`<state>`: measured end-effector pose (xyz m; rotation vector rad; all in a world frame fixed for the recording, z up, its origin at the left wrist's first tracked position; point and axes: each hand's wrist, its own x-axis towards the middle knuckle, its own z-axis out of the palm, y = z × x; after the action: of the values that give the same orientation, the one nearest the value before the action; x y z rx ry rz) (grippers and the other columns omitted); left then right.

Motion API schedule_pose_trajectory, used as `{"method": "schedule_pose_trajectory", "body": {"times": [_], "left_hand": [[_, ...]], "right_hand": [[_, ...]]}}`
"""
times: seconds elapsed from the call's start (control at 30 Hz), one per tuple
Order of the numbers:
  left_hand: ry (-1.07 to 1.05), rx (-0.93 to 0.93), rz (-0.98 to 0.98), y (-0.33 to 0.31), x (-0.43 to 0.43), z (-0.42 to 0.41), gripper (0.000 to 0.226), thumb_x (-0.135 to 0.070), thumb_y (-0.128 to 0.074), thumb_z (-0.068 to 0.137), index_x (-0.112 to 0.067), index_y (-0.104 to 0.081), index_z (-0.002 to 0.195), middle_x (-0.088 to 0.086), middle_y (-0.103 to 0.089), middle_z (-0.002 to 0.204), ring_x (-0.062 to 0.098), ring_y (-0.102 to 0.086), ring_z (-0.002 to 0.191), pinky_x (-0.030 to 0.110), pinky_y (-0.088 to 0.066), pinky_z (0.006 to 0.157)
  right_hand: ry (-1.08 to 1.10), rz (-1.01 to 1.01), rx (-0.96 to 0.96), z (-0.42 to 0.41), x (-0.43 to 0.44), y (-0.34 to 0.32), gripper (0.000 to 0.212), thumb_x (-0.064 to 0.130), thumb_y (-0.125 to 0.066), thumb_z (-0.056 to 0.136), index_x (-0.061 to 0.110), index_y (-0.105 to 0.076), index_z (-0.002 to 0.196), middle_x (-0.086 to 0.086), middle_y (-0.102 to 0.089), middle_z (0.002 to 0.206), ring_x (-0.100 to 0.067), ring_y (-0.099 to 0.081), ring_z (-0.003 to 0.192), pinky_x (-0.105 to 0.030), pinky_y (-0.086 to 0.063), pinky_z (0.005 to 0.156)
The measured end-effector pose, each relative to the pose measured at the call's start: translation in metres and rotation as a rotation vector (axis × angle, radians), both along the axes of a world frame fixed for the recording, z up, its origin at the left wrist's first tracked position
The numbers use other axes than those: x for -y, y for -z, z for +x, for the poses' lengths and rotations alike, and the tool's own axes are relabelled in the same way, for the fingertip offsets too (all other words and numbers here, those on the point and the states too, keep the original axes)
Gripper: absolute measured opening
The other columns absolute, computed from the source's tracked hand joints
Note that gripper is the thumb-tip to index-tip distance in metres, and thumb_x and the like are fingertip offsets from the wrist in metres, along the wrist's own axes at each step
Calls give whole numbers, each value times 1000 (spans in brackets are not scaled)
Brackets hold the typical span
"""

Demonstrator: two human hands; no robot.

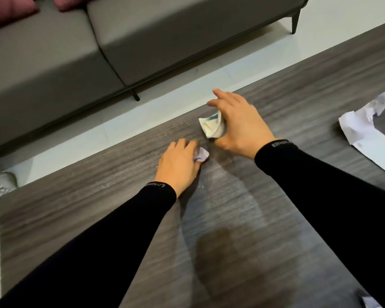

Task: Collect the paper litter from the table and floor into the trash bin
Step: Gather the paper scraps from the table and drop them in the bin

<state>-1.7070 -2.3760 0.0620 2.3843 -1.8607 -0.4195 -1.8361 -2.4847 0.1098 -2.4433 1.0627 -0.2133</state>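
Nearest the camera, two black sleeves reached out over the dark wood-grain counter [76,210], and a scrap of white paper [368,300] lay at its near right corner, partly cut off by the frame. Further out, the left hand [179,166] rested low on the counter with its fingers curled around a small pale crumpled wad [202,154], which peeked out at the fingertips and touched the surface. Just beyond it, the right hand [238,123] was cupped over a cream-coloured crumpled paper [211,125], thumb below and fingers arched above; the paper sat on the counter between them, and the index finger was stretched out straight rather than closed, so the grip looked only half formed. Off to the right, well apart from both hands, a large creased white sheet [369,138] and more crumpled paper behind it lay untouched, with another pale scrap at the right edge. Judging from this, the task was in an early or middle stage: two pieces were being gathered, several remained on the counter, and no trash bin was in view, so nothing could be said to be binned. Past the counter's far edge ran a strip of pale tiled floor [80,138], bare where it showed, then a grey sofa [53,63] on thin dark legs with dark red cushions [7,10] at the top left. At the far left something pale and crumpled-looking lay on the floor, too unclear to name.
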Motion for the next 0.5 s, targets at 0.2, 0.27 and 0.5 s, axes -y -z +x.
{"method": "schedule_pose_trajectory", "body": {"times": [0.2,0.27,0.5], "left_hand": [[-397,-243,-216,-33,-4,56,26,-20,-55,83,-18,-65,106,8,-69,96,28,-59,99,29,-42,79],[-385,-221,-78,-40,-16,77,23,-26,-58,83,-20,-67,105,6,-70,87,28,-60,100,34,-47,86],[-258,-89,-53,-29,-40,71,20,-29,-61,86,-16,-73,95,5,-67,91,27,-55,96,32,-42,80]], "right_hand": [[-73,26,-349,24,16,11,65,21,-63,77,14,-39,136,-6,-40,146,-21,-20,143,-49,-29,108],[-3,-31,-351,26,13,14,56,22,-62,77,11,-43,128,-9,-48,136,-25,-34,132,-44,-38,97],[180,-13,-228,20,-8,22,36,13,-63,76,4,-50,109,-17,-62,111,-34,-52,109,-38,-45,80]]}}
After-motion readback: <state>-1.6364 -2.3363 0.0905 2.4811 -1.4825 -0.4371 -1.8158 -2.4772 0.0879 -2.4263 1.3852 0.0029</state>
